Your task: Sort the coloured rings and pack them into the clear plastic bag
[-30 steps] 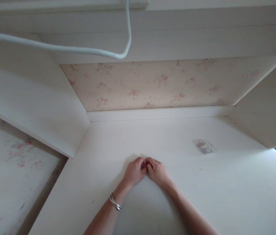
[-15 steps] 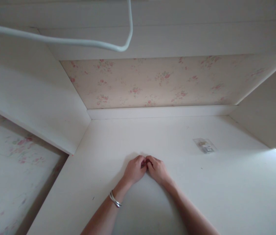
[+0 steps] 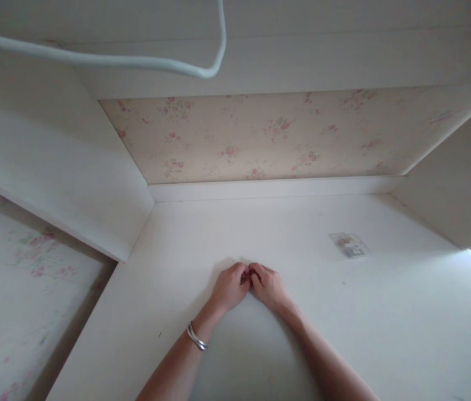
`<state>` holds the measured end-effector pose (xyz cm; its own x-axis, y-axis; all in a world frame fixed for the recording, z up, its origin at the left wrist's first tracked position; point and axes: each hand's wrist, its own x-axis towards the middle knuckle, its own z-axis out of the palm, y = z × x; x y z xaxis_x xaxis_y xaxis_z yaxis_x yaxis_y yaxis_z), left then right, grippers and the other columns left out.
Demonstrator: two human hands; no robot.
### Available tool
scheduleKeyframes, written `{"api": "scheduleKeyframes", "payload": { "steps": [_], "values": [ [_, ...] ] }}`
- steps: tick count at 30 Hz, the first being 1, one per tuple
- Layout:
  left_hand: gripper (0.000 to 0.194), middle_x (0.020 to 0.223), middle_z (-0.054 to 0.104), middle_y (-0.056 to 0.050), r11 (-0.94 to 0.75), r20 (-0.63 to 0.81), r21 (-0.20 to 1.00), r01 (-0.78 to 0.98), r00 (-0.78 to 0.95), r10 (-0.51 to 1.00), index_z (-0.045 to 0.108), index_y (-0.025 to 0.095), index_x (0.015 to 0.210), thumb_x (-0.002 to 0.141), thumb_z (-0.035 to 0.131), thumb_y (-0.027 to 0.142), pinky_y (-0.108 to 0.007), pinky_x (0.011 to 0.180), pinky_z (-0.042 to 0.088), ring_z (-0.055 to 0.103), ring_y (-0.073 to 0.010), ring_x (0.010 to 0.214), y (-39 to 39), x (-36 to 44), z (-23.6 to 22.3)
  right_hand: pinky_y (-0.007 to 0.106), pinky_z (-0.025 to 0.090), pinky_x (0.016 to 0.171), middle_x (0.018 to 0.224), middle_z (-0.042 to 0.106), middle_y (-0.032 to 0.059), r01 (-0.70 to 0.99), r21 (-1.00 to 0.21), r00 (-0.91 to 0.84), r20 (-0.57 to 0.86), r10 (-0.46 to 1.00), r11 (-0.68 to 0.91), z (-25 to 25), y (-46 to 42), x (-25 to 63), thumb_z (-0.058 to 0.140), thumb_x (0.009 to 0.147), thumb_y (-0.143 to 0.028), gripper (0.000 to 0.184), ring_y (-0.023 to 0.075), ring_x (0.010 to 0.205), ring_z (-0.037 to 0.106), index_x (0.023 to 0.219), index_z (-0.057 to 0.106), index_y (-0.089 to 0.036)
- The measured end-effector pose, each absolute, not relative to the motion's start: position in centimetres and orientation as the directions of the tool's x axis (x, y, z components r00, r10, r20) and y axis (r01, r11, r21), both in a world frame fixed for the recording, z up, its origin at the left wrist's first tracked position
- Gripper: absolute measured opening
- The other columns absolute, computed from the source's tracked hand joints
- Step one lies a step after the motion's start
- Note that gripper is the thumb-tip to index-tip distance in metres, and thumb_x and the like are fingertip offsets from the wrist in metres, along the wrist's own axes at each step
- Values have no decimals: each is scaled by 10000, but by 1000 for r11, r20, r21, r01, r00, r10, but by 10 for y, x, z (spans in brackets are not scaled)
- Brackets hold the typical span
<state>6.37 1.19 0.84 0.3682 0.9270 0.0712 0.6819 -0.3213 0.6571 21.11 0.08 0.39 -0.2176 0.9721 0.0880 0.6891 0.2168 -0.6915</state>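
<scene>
Low over the white desk top [image 3: 227,228], my left hand [image 3: 231,287] and my right hand [image 3: 267,287] meet with fingertips together. Both are closed, fingers curled in and pinched. Whatever they may hold between them is hidden or too small to make out. A silver bangle [image 3: 197,336] circles my left wrist. To the right of my hands, a small clear plastic bag [image 3: 348,245] with little pieces inside lies flat on the desk.
White panels rise at the left [image 3: 72,150] and right [image 3: 456,178]. Floral wallpaper [image 3: 252,136] covers the back behind a low white strip [image 3: 277,189]. A white cable [image 3: 127,62] hangs across the upper left. Tiny dark specks dot the desk.
The view has shifted very slightly, with the cable and back wall a little higher in the picture. My hands keep the same pinched pose at the same spot.
</scene>
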Motion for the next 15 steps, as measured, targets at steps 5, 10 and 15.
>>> {"api": "scheduleKeyframes", "payload": {
  "steps": [5,10,15],
  "values": [
    [38,769,608,5,-334,89,657,676,370,925,536,190,814,799,510,168,-223,665,407,566,-128,721,12,63,6,222,398,707,826,643,17,688,-692,-215,91,972,217,5,0,211,357,847,-170,235,128,752,577,888,586,-206],
    [34,777,615,1,-348,92,646,679,383,919,539,189,815,804,511,172,-225,667,405,570,-130,725,13,63,5,218,398,698,811,643,16,693,-686,-211,98,973,219,4,1,211,361,846,-166,229,125,740,577,878,585,-205],
    [51,785,625,-8,-363,90,609,705,393,915,551,190,821,806,508,168,-229,663,402,571,-135,720,11,63,6,219,398,703,823,647,20,699,-680,-208,104,973,222,0,1,211,365,847,-164,231,127,749,579,898,587,-203]
  ]
}}
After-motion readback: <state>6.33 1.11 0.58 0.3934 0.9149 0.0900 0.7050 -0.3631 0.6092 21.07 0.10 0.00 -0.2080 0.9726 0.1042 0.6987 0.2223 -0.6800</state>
